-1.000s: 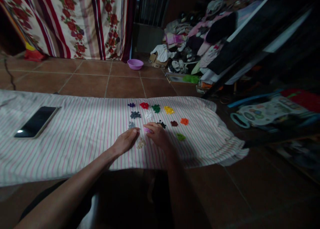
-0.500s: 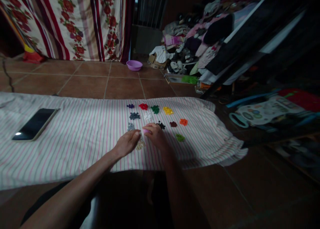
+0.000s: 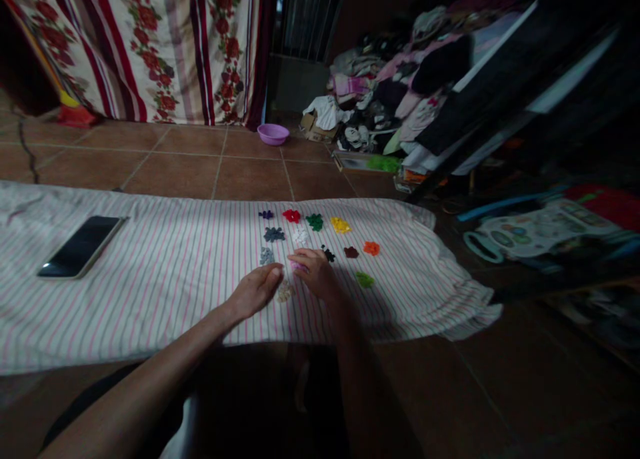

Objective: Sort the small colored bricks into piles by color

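Observation:
Small piles of coloured pieces, too small to name, lie on a striped cloth. Curled fingers of my right hand (image 3: 319, 273) press round the pink pieces (image 3: 299, 265). My left hand (image 3: 256, 290) is closed, thumb against the fingers; anything inside it is hidden. Beside its fingertips are the beige pieces (image 3: 285, 291), and just beyond are the light grey pieces (image 3: 267, 255). White pieces (image 3: 301, 237) lie past my right fingers, black pieces (image 3: 329, 253) to their right. Farther off sit dark grey (image 3: 274, 234), red (image 3: 291, 216), green (image 3: 315, 222) and yellow pieces (image 3: 341, 225).
A phone (image 3: 83, 247) lies at the left on the striped cloth (image 3: 165, 279). Brown (image 3: 351, 252), orange (image 3: 371, 248) and lime pieces (image 3: 365, 280) lie at the right. Beyond are a purple basin (image 3: 273, 135) and heaped clothes (image 3: 390, 92) on the tiled floor.
The whole view has shifted slightly, so things appear a little farther right. My hands keep nearly the same places over the cloth, with the right fingers still round the pink pieces.

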Demonstrator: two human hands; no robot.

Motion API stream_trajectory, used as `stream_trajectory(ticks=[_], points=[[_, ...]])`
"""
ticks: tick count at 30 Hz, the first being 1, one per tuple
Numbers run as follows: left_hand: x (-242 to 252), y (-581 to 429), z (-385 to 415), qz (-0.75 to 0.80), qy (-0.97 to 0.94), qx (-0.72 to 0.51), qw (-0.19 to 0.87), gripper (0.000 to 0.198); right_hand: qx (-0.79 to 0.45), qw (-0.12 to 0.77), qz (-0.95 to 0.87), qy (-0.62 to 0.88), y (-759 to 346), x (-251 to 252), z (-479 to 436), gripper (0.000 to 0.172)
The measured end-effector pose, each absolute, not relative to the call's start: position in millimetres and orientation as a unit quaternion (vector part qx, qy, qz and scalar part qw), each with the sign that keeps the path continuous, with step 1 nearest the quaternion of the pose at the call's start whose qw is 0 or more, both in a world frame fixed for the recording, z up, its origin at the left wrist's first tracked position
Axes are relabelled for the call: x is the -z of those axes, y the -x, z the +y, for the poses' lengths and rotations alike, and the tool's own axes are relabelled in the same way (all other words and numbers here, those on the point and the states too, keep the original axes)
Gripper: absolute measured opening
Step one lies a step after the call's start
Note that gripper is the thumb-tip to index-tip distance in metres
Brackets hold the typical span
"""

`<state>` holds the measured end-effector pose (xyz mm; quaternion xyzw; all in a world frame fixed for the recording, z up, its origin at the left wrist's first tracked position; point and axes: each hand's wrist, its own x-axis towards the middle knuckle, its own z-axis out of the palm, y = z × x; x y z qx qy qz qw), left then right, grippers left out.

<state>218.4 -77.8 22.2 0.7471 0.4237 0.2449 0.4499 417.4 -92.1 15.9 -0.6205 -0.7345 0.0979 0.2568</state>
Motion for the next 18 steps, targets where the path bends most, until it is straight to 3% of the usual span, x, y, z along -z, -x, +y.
stream_trajectory(ticks=[8,18], points=[[-25.4,-214.7,-79.4,0.415,-0.742,-0.251,0.464,0.059,-0.087,0.298,-0.717,0.625,-417.8,-6.5,-85.4,0.030],[-16.8,-214.4,-72.9,0.403,-0.754,-0.249,0.456,0.059,-0.083,0.276,-0.721,0.630,-418.0,-5.4,-85.8,0.034]])
